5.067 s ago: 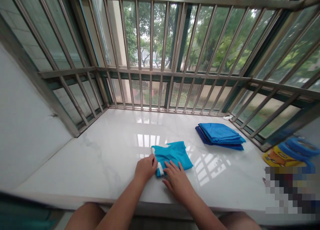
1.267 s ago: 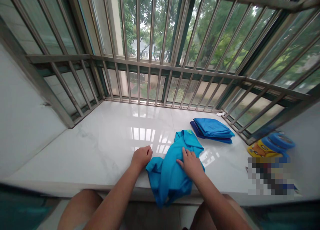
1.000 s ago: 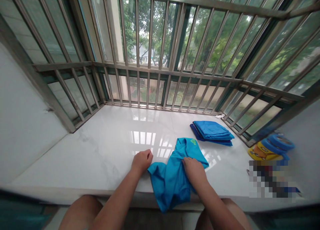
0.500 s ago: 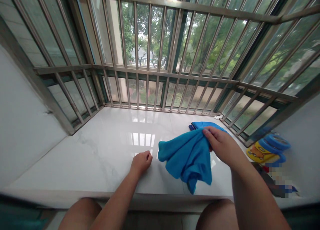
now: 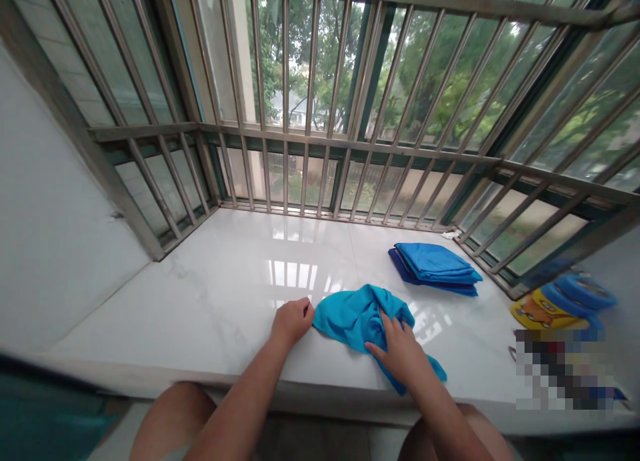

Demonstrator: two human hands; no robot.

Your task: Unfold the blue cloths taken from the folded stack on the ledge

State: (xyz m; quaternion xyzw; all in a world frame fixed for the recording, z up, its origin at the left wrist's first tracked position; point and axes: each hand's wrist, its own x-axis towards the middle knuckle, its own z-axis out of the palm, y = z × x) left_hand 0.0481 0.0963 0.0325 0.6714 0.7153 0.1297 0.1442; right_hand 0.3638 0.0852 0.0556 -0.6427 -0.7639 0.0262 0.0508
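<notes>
A crumpled turquoise cloth (image 5: 345,317) lies on the white marble-look sill in front of me. My left hand (image 5: 293,321) is closed in a fist at its left corner, where the fabric narrows to a point against the fingers. On the bunched right part rests my right hand (image 5: 397,346), thumb and fingers bent around a gathered fold. Some of the cloth is hidden beneath that hand and wrist. Behind it, to the right, sits a neat stack of folded blue cloths (image 5: 435,264), the lower ones darker.
A yellow and blue cup (image 5: 555,304) with a handle stands at the right by the wall. Blurred-out items (image 5: 565,371) lie in front of it. Metal window bars (image 5: 320,141) enclose the sill's far side. The sill's front edge (image 5: 330,384) runs above my knees.
My right hand has lowered the hanging cloth onto the sill and moved left and down. The left hand now meets its corner. The folded stack has come into full view.
</notes>
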